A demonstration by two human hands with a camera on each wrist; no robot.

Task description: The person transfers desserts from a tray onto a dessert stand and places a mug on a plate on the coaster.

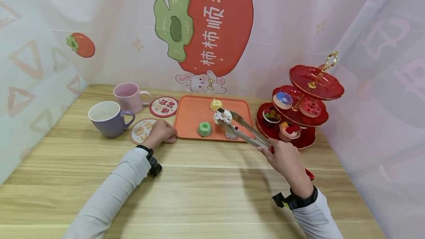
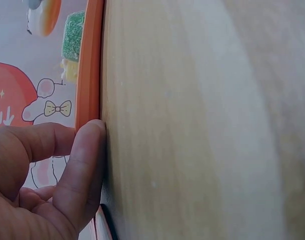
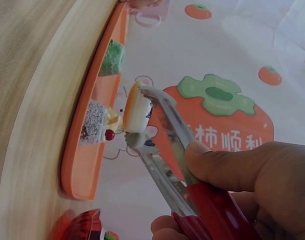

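At the front left corner of an orange tray (image 1: 189, 111), my left hand (image 1: 162, 131) pinches the rim between thumb and finger, as the left wrist view shows closely. My right hand (image 1: 286, 158) grips red-handled metal tongs (image 3: 212, 207). Between the tong tips is a white-topped round doughnut (image 3: 137, 111) with a golden side and a dark piece on top, held above the tray. On the tray sit a green cake (image 1: 204, 130), a small yellow cake (image 1: 216, 104) at the back, and a coconut-flecked cake (image 3: 94, 122) with a cherry, partly hidden by the tongs in the head view.
Right of the tray stands a red three-tier stand (image 1: 303, 75) with several cakes on its lower tiers. To the left are a pink mug (image 1: 126, 98), a purple mug (image 1: 109, 123), a red-rimmed coaster (image 1: 163, 107) and a pale coaster (image 1: 139, 131). Printed cloth hangs behind.
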